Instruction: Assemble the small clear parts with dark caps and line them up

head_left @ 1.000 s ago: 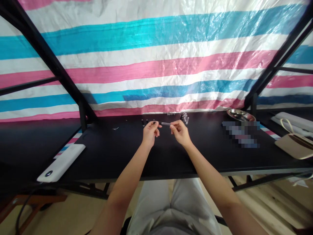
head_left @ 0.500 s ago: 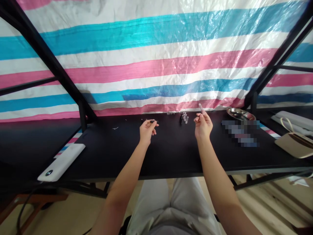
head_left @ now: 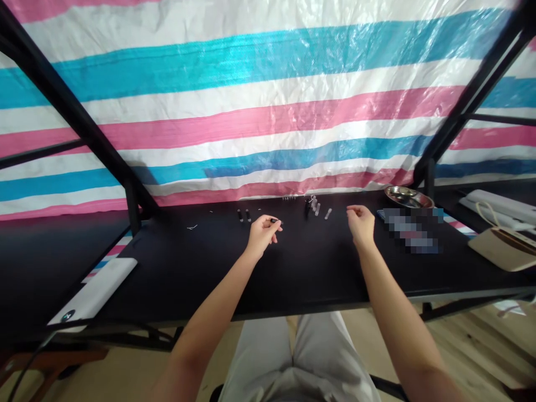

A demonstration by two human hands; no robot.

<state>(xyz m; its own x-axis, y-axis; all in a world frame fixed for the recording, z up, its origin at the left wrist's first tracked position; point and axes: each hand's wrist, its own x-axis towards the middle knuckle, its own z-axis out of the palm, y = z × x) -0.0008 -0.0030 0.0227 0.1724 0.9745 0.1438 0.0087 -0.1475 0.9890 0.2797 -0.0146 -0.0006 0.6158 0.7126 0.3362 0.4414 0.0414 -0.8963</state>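
Observation:
My left hand (head_left: 263, 234) is closed in a pinch on a small black cylindrical piece (head_left: 274, 221) above the black table (head_left: 301, 273). My right hand (head_left: 361, 224) is over the table's right half, its fingers loosely bent and apart, with nothing visible in them. Left of it lies a small clear tube (head_left: 328, 213). More clear tubes (head_left: 317, 209) lie by a small black item (head_left: 307, 207). Two slim black pieces with clear ends (head_left: 244, 215) lie side by side left of my left hand. A row of tiny metallic parts (head_left: 288, 199) is at the back edge.
A round metal dish (head_left: 408, 196) stands at back right, near a pixelated flat packet (head_left: 412, 231). Further right is a beige pouch (head_left: 498, 248). A white power bank (head_left: 96, 290) lies at the left edge. A striped sheet (head_left: 268, 111) hangs behind, between black frame bars (head_left: 79, 123).
My right hand has let go of the clear tube, which now lies on the table, and has moved right. My left hand, still pinching the black piece, has shifted slightly right and nearer.

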